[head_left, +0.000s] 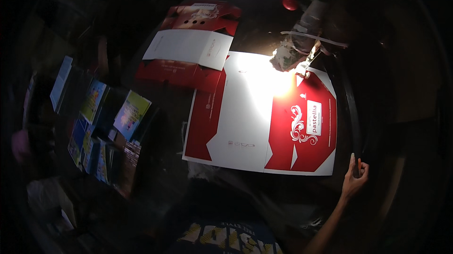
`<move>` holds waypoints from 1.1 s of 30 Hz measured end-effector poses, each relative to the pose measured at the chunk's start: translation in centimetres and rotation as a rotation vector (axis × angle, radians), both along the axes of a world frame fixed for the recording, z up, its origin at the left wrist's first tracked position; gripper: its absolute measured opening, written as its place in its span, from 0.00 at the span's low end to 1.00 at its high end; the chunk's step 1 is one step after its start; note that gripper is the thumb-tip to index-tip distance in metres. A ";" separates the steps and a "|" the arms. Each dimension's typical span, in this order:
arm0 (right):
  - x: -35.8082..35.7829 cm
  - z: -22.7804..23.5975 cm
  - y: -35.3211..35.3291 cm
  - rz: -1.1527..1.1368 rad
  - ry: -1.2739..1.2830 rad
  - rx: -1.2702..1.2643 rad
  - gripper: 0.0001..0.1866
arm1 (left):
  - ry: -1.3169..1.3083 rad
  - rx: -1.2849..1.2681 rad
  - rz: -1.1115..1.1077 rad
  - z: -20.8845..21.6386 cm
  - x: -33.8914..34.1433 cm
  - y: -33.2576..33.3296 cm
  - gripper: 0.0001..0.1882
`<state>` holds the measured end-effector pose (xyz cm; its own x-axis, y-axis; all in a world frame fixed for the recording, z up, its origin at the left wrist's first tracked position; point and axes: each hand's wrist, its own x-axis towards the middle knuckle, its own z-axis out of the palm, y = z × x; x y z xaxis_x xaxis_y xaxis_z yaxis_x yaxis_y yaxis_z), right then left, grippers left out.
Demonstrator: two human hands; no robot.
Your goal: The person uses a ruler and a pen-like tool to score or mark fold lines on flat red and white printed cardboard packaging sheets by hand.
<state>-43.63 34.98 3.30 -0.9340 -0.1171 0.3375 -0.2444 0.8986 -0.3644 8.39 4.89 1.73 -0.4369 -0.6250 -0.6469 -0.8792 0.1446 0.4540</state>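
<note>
My right hand [355, 178] is at the lower right, past the near right corner of the printed sheet and apart from it. Its fingers close around a slim dark object with an orange end [359, 165], too small to name for sure. The index finger or thumb points upward. A large red and white printed cardboard sheet [240, 126] lies flat before me, brightly lit at its far part. Beyond its far left corner, a cut carton blank [186, 44] in red and white overlaps it. My left hand is out of view.
A work lamp or machine head [288, 56] stands over the sheet's far right, glaring. Behind it is a red ball knob [290, 3]. To the left are stacks of colourful printed booklets or cartons [132, 115]. Deep shadow hides the surroundings.
</note>
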 end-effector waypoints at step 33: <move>1.0 -1.3 -2.3 0.029 0.087 -0.447 0.18 | 0.572 -0.599 -1.109 6.5 -17.3 -13.1 0.26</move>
